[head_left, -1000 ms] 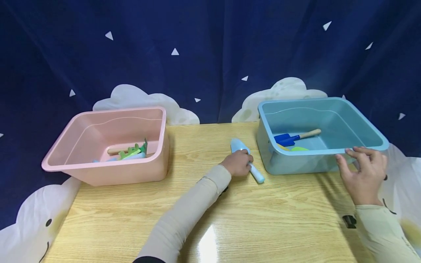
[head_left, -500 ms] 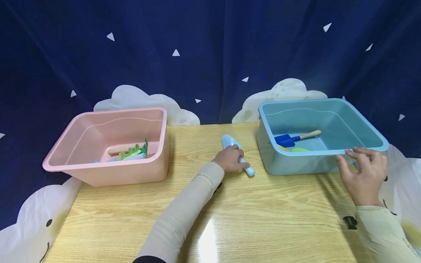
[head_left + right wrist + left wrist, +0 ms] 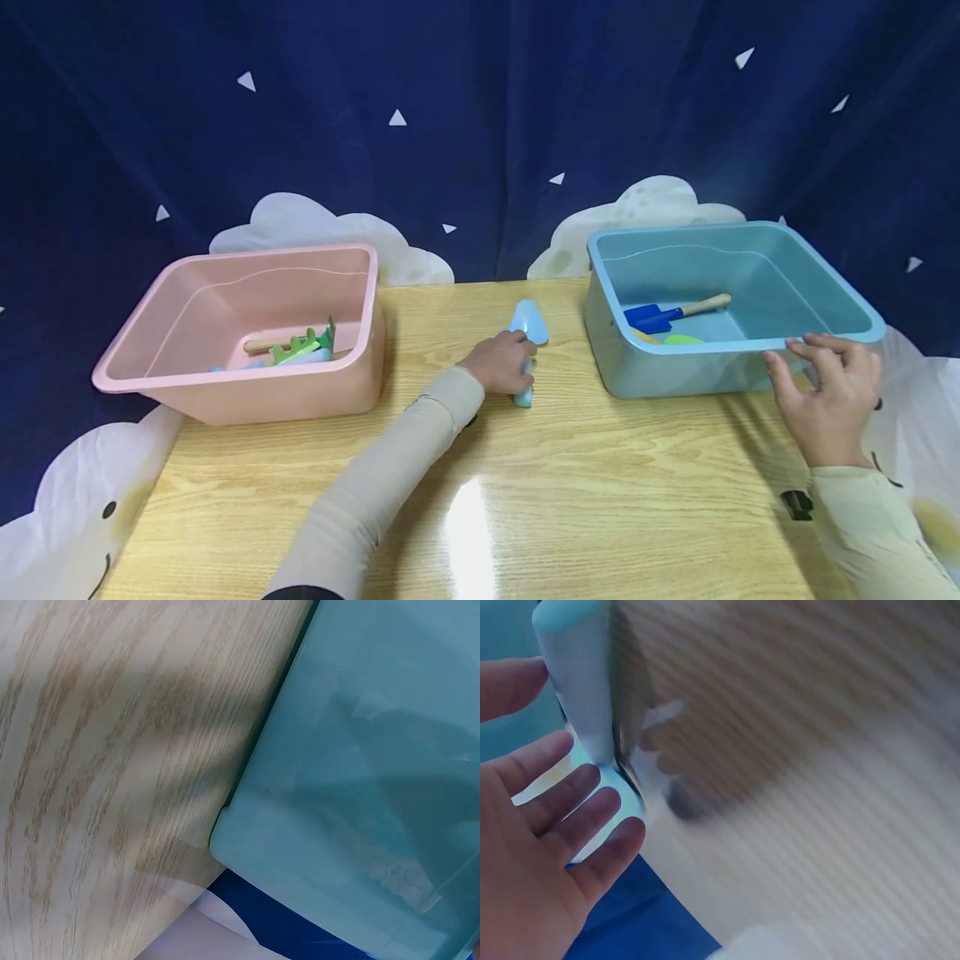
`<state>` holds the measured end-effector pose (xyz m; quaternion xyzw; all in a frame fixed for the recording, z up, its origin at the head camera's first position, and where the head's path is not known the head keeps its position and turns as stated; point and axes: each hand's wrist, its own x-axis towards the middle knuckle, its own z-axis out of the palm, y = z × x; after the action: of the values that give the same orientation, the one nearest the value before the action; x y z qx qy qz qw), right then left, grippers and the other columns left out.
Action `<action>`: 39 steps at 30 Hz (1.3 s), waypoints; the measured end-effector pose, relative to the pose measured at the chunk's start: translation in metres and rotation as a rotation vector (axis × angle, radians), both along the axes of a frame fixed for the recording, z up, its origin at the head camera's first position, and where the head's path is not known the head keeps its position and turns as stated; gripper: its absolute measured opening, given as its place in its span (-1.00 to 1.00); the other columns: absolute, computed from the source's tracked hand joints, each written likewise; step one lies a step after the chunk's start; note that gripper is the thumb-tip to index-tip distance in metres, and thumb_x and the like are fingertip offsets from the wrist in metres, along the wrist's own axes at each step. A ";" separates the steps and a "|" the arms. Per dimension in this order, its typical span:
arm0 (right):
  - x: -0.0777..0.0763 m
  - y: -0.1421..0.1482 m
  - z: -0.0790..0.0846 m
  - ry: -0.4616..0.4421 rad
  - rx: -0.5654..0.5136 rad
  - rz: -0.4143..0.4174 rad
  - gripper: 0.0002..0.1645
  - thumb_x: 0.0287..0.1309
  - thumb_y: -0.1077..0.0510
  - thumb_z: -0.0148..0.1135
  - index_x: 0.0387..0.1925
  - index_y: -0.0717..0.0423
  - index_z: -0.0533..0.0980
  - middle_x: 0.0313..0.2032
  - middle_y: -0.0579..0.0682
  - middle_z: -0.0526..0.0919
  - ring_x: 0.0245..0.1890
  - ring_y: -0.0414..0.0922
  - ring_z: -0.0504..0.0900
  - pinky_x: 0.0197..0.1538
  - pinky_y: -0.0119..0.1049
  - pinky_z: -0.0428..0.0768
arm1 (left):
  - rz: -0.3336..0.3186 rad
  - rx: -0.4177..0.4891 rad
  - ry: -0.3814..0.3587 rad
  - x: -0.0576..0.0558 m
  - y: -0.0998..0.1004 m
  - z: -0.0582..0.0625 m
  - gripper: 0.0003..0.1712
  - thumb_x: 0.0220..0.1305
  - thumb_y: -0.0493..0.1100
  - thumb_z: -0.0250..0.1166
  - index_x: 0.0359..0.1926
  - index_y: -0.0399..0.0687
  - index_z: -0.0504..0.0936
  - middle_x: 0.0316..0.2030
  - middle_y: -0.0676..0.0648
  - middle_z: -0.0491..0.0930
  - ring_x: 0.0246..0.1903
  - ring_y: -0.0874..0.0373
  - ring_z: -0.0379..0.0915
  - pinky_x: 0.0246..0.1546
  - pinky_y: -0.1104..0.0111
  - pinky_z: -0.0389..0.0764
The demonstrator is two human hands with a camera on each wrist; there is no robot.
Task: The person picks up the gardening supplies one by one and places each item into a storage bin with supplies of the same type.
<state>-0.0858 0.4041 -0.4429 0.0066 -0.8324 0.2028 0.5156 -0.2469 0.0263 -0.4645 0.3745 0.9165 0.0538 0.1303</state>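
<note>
A light blue toy shovel (image 3: 529,321) is in my left hand (image 3: 498,362) over the middle of the table. In the left wrist view its pale handle (image 3: 577,682) runs past my thumb, with the fingertips at the neck and blade. My palm hides part of the shovel in the head view. My right hand (image 3: 828,396) rests its fingertips on the near rim of the blue bin (image 3: 720,346), thumb lower by the outer wall. Inside that bin lie a dark blue shovel with a wooden handle (image 3: 705,306), a yellow piece and a lime-green piece (image 3: 682,339).
On the left stands a pink bin (image 3: 255,400) holding a green rake (image 3: 327,335), a lime rake (image 3: 295,347), a wooden handle and light blue pieces. Both bins sit on the wooden table (image 3: 600,500). A dark blue curtain (image 3: 450,125) hangs behind.
My left hand has moved left with the light blue shovel. The shovel has turned, its handle now pointing toward me and its blade away. The right hand has stayed at the blue bin's rim.
</note>
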 end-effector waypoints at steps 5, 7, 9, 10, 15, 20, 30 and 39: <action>0.000 0.001 0.001 -0.015 -0.005 -0.014 -0.07 0.17 -0.45 0.16 -0.24 0.47 0.60 -0.13 0.49 0.53 -0.09 0.43 0.39 0.28 -0.26 0.10 | 0.047 0.022 -0.061 -0.012 -0.019 0.001 -0.37 0.28 -0.03 0.17 0.38 0.02 0.38 0.19 -0.07 0.50 0.02 0.08 0.47 -0.01 0.22 0.56; 0.001 0.002 0.001 -0.021 -0.009 -0.021 -0.06 0.16 -0.46 0.15 -0.24 0.46 0.60 -0.13 0.49 0.53 -0.07 0.39 0.41 0.28 -0.28 0.09 | 0.081 0.020 -0.085 -0.017 -0.025 0.001 -0.38 0.25 -0.07 0.18 0.35 0.01 0.41 0.13 -0.07 0.53 -0.07 0.08 0.48 -0.04 0.23 0.55; 0.001 0.003 0.001 -0.026 -0.008 -0.023 -0.07 0.16 -0.46 0.16 -0.23 0.46 0.60 -0.12 0.48 0.53 -0.07 0.39 0.40 0.27 -0.29 0.08 | 0.107 0.013 -0.100 -0.021 -0.029 -0.001 -0.43 0.24 -0.08 0.18 0.29 0.00 0.46 0.06 -0.07 0.56 -0.12 0.10 0.47 -0.07 0.25 0.53; 0.002 0.003 0.001 -0.031 -0.006 -0.026 -0.06 0.16 -0.46 0.15 -0.23 0.45 0.60 -0.12 0.48 0.53 -0.07 0.39 0.40 0.27 -0.28 0.09 | 0.122 0.013 -0.106 -0.023 -0.030 -0.002 -0.45 0.23 -0.07 0.19 0.26 0.00 0.49 0.02 -0.05 0.57 -0.15 0.11 0.46 -0.08 0.26 0.53; 0.004 0.005 0.000 -0.056 0.003 -0.027 -0.06 0.18 -0.45 0.14 -0.22 0.47 0.59 -0.11 0.48 0.52 -0.07 0.43 0.38 0.27 -0.20 0.12 | 0.138 0.030 -0.140 -0.030 -0.029 -0.005 -0.58 0.26 -0.08 0.22 0.14 0.01 0.59 -0.18 0.02 0.60 -0.26 0.15 0.43 -0.16 0.31 0.50; 0.006 0.005 0.000 -0.056 0.006 -0.026 -0.07 0.19 -0.44 0.14 -0.21 0.46 0.59 -0.11 0.48 0.52 -0.08 0.43 0.38 0.26 -0.24 0.11 | 0.117 0.063 -0.172 -0.033 -0.021 -0.008 -0.70 0.29 -0.13 0.21 0.04 0.04 0.64 -0.23 0.01 0.61 -0.30 0.14 0.39 -0.21 0.33 0.44; 0.004 0.004 0.001 -0.022 0.017 -0.018 -0.10 0.19 -0.42 0.16 -0.24 0.46 0.60 -0.13 0.49 0.53 -0.10 0.45 0.38 0.25 -0.24 0.13 | 0.082 0.224 -0.433 -0.030 -0.020 -0.005 -0.51 0.16 -0.26 0.34 0.15 0.03 0.57 -0.23 -0.03 0.58 -0.28 0.15 0.41 -0.21 0.37 0.47; 0.002 -0.005 0.007 -0.009 0.008 0.004 -0.09 0.19 -0.42 0.16 -0.27 0.49 0.59 -0.15 0.52 0.52 -0.10 0.47 0.37 0.26 -0.27 0.08 | 0.126 0.201 -0.554 -0.027 -0.027 0.002 -0.30 0.16 -0.24 0.35 0.36 0.08 0.43 -0.01 -0.11 0.60 -0.12 0.12 0.50 -0.11 0.32 0.56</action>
<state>-0.0842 0.3990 -0.4359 0.0093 -0.8354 0.2007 0.5115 -0.2743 -0.0007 -0.4628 0.2990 0.8575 0.2523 0.3341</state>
